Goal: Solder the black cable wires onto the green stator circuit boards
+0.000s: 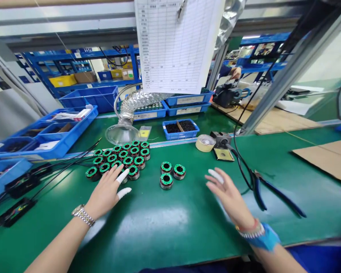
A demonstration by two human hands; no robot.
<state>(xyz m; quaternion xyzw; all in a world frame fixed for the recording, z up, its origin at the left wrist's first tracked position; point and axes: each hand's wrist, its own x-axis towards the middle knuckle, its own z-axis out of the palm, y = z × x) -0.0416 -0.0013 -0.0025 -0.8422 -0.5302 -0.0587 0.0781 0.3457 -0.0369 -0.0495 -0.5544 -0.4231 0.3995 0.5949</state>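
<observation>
My left hand (105,192), with white finger cots on thumb and index finger, reaches over the near edge of a tight group of motor stators (139,166). Its fingers are spread; the fingertips overlap the front stators, and I cannot tell whether they touch. Each stator is a short metal ring topped with a green ring-shaped circuit board. Three more stators (166,185) stand apart in the middle of the table, between my hands. To their right, my right hand (230,195) hovers open with fingers stretched out, slightly blurred, a white cot on one finger, holding nothing.
Pliers (278,193) with blue handles lie at right, beside a tape roll (204,143) and a soldering iron stand (220,139). A fume hose funnel (122,133) stands behind the stators. Blue bins (71,138) and black cables fill the left. A paper sheet (176,45) hangs above.
</observation>
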